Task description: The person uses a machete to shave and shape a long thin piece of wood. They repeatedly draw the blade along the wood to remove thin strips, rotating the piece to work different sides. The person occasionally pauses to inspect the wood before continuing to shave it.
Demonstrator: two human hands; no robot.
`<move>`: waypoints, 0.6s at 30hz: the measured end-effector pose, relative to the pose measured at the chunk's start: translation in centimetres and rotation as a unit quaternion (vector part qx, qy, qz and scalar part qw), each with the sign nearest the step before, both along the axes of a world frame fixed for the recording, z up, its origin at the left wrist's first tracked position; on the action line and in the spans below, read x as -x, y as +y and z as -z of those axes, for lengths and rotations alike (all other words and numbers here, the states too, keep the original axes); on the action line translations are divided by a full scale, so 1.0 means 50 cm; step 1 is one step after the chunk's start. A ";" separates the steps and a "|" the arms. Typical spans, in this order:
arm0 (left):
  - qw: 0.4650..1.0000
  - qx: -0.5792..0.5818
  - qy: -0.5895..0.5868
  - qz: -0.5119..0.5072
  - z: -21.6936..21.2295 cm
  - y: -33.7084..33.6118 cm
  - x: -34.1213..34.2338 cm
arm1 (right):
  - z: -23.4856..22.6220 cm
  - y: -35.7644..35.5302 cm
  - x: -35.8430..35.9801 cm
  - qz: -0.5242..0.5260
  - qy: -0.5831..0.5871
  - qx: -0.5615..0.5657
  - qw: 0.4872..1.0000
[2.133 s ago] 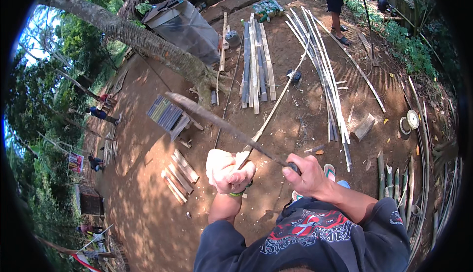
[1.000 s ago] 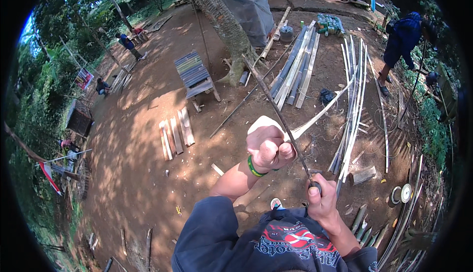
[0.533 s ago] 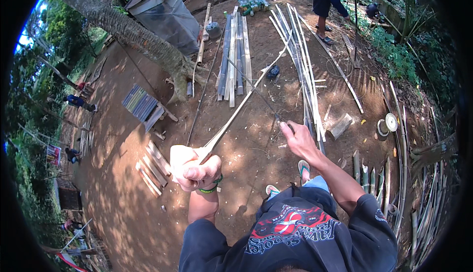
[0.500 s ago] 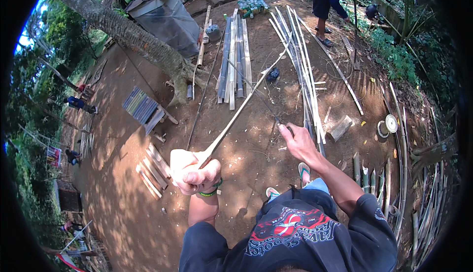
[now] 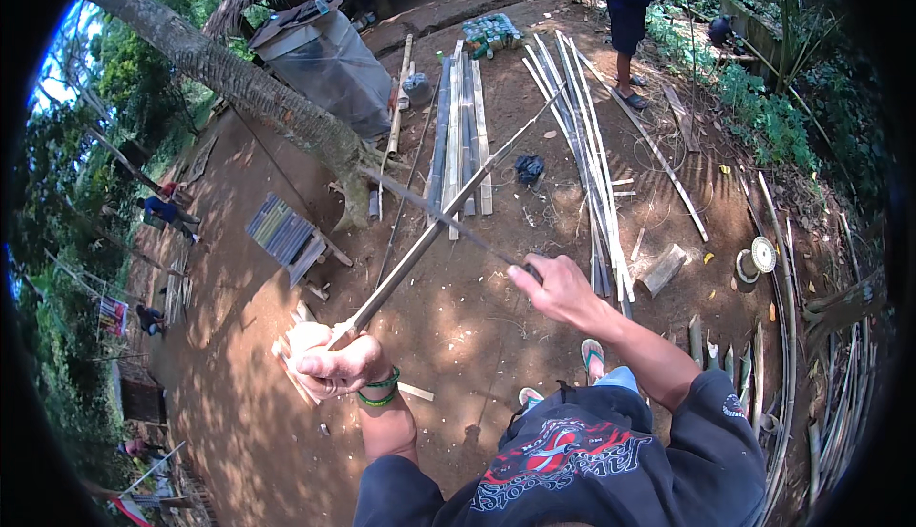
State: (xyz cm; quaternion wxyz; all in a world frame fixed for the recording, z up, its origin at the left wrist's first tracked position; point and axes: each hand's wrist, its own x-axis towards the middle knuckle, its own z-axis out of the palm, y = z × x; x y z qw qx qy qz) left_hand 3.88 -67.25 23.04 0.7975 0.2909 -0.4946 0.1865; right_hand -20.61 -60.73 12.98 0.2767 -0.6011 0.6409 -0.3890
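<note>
The long bamboo strip (image 5: pixel 405 270) extends forward from the left hand (image 5: pixel 329 360), closed around its near end, while the right hand (image 5: pixel 555 289), also closed, holds a knife (image 5: pixel 405 195) across it.

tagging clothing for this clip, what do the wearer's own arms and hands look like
The left hand is ungloved, with green bands just below it; the right hand is ungloved too, with none visible. Both sleeves are short and dark; the right one bears a small pale print.
</note>
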 end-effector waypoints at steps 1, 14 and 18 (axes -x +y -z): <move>1.000 0.007 0.005 0.013 0.000 0.002 -0.014 | -0.048 0.030 -0.039 -0.073 -0.030 0.020 0.997; 0.999 0.007 0.050 0.015 -0.028 -0.019 0.014 | 0.160 0.021 0.122 0.120 -0.027 -0.086 0.989; 0.996 0.009 0.056 0.068 -0.031 -0.031 0.001 | 0.086 0.053 0.020 0.014 -0.069 -0.002 0.998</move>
